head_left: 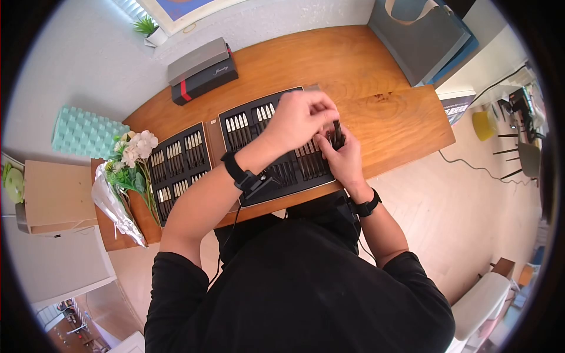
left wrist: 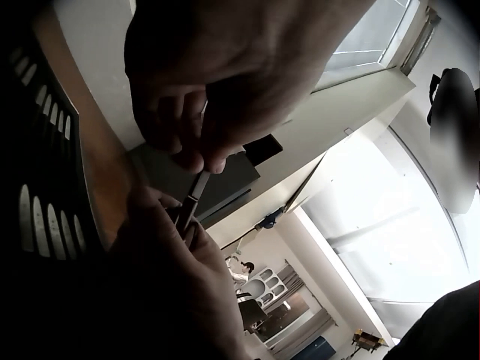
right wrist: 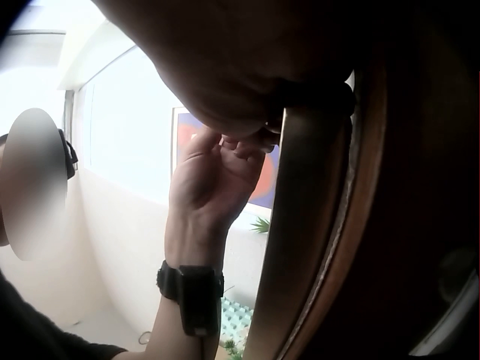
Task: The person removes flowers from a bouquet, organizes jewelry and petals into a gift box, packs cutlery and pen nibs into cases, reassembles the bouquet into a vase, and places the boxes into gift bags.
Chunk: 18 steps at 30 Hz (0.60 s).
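Observation:
My left hand pinches the upper end of a slim dark piece between its fingertips. The lower end lies in my right hand, whose fingers curl round it and other dark pieces. Both hands are over the right end of a large black tray. In that tray stand rows of slim pieces with pale tips and dark lower parts. In the right wrist view, my right hand is mostly in shadow, with my left hand beyond it.
A second black tray of similar pieces lies to the left, beside flowers in silvery wrapping. Behind are a dark box with a red band and a large grey bag. The wooden tabletop extends right.

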{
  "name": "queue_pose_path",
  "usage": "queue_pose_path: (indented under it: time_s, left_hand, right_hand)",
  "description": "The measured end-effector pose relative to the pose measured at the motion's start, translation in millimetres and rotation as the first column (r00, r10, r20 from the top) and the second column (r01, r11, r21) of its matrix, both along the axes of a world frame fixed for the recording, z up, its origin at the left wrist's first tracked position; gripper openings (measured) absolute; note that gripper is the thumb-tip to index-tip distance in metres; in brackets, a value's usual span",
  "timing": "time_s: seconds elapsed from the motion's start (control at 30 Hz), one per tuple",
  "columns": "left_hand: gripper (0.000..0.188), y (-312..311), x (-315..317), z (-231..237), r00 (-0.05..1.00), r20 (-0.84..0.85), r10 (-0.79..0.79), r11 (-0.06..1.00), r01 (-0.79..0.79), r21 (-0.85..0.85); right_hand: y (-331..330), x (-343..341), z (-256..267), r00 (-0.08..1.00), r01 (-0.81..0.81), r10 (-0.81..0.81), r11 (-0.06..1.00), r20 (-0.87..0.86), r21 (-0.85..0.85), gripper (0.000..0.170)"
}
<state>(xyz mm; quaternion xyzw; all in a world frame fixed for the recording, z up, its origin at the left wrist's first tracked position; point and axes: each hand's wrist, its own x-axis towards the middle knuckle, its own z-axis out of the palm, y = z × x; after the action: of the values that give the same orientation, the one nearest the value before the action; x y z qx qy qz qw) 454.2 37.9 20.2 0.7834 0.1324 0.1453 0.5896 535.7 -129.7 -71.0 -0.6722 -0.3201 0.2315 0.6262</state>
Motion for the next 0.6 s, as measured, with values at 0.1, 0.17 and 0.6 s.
queue_pose_path:
  time_s: [0.1,0.17,0.6]
  left_hand:
    - [0.013,22.8,-10.9,11.0,0.998,0.053,-0.023,0.972,0.035,-0.230]
    - [0.014,35.3,-26.0,22.4,0.997,0.072,0.012,0.978,0.003,-0.208]
    - [0.012,128.7,-130.2,19.8,0.955,-0.280,0.094,0.996,-0.092,0.024]
  right_hand:
    - [2.5,-1.2,1.2,0.995,-0.017,0.021,0.999,-0.097,0.034,0.013]
    - [2.1,-1.5,-0.3,0.995,-0.012,0.014,1.000,-0.097,0.025,0.011]
    - [3.2,-1.3,-1.8,0.996,-0.004,0.008,0.999,-0.087,0.045,0.011]
